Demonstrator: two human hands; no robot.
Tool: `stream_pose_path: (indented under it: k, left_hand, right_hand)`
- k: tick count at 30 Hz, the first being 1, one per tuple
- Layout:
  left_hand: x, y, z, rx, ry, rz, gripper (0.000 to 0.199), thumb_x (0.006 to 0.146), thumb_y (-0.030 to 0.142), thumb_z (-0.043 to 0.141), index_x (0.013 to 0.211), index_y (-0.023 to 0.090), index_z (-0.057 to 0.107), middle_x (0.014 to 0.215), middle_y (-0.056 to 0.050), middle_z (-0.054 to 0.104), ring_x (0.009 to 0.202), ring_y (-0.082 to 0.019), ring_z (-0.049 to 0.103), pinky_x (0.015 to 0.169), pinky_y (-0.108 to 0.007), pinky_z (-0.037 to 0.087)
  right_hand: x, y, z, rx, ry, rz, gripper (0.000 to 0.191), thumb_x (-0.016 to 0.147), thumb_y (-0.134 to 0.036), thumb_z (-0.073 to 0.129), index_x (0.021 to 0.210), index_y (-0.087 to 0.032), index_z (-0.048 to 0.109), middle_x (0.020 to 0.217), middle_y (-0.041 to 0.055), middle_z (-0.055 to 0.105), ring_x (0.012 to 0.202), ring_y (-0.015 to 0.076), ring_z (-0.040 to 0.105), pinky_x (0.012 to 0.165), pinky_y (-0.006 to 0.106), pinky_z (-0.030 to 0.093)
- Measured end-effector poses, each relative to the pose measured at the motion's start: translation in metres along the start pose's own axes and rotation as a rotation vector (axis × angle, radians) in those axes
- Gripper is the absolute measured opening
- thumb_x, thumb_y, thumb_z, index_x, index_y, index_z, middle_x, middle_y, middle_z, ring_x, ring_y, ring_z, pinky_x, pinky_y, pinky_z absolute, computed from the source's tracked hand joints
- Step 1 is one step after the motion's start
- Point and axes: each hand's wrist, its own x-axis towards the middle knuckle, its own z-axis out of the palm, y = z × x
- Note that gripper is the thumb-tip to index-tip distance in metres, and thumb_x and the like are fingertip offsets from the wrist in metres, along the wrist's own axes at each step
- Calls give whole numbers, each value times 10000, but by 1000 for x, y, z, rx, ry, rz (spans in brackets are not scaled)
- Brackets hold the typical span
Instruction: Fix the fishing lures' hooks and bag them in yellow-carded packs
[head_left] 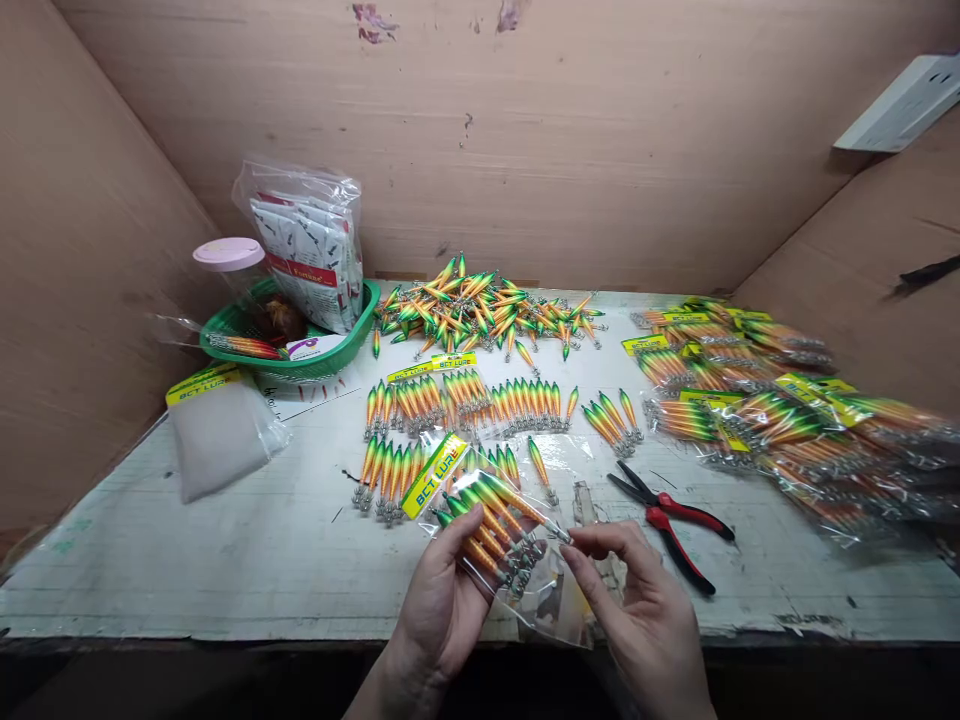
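Observation:
My left hand is closed around a clear plastic bag with a yellow BCT LURE label. Several green and orange lures lie in or on this bag, their hooks toward the lower right. My right hand pinches the hook end of one lure at the bag's right side. Behind the bag, rows of loose lures and labelled packs lie on the table. Pliers with red and black handles rest right of my hands.
A large lure pile sits at the back. Packed lures are heaped at the right. At the left are a green basket holding bags and a lidded jar, and a stack of labelled bags. Walls enclose the table.

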Motion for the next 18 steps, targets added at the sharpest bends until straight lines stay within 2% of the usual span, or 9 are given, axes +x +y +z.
stream_pose_path:
  k: [3, 5, 18]
  left_hand:
    - [-1, 0, 0, 2, -3, -10, 389, 834, 119, 551, 1218, 60, 580, 980, -147, 734, 1023, -286, 671, 968, -452, 503]
    - [-1, -1, -1, 17, -8, -15, 393, 821, 104, 560, 1211, 65, 590, 969, -141, 737, 1022, -286, 672, 975, -448, 498]
    - [1, -8, -4, 16, -81, -34, 346, 841, 176, 588, 1171, 78, 624, 1005, -139, 728, 1057, -286, 652, 974, -451, 498]
  right_hand:
    - [4, -4, -1, 12, -21, -113, 1, 849, -240, 643, 849, -241, 643, 762, 11, 615, 762, 184, 559, 691, 326, 437]
    - [5, -5, -1, 20, -26, -141, 33, 846, -215, 648, 839, -245, 634, 759, 6, 604, 757, 181, 552, 681, 321, 421]
    - [7, -4, -5, -41, 2, -133, 61, 861, -234, 648, 903, -271, 673, 782, -4, 607, 750, 175, 544, 732, 346, 375]
